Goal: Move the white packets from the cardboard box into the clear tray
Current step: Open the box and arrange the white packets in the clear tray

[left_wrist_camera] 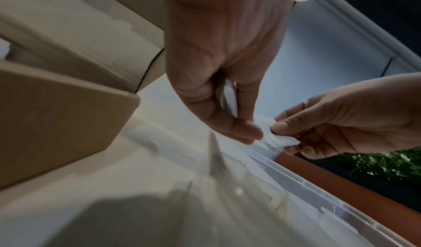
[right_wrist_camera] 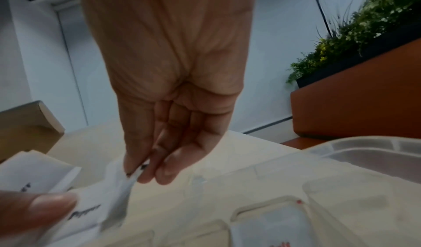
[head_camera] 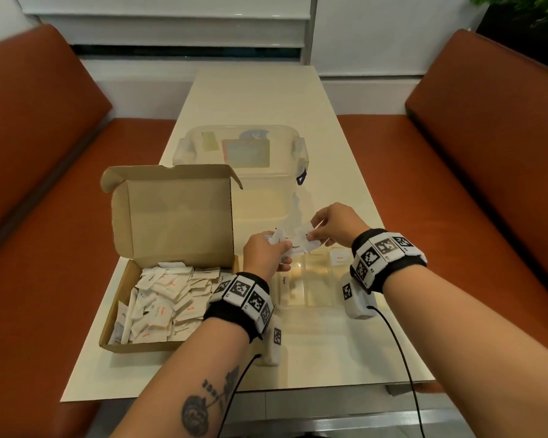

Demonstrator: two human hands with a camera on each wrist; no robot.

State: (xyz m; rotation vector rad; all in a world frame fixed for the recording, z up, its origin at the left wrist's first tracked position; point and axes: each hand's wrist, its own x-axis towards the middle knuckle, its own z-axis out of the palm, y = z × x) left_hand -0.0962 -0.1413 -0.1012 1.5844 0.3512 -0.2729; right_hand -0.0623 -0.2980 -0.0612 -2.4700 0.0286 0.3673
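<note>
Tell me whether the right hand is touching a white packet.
Touching. In the right wrist view the right hand pinches a white packet between thumb and fingertips; the left wrist view shows the same pinch.

Looks like a cafe or diner booth: orange-brown padded benches [head_camera: 475,172] run along both sides of a long pale table [head_camera: 260,96] stretching away ahead of the hands, there's a planter of greenery [right_wrist_camera: 355,40] behind the right-hand bench, plus sachets marked Pepper [right_wrist_camera: 86,209].
</note>
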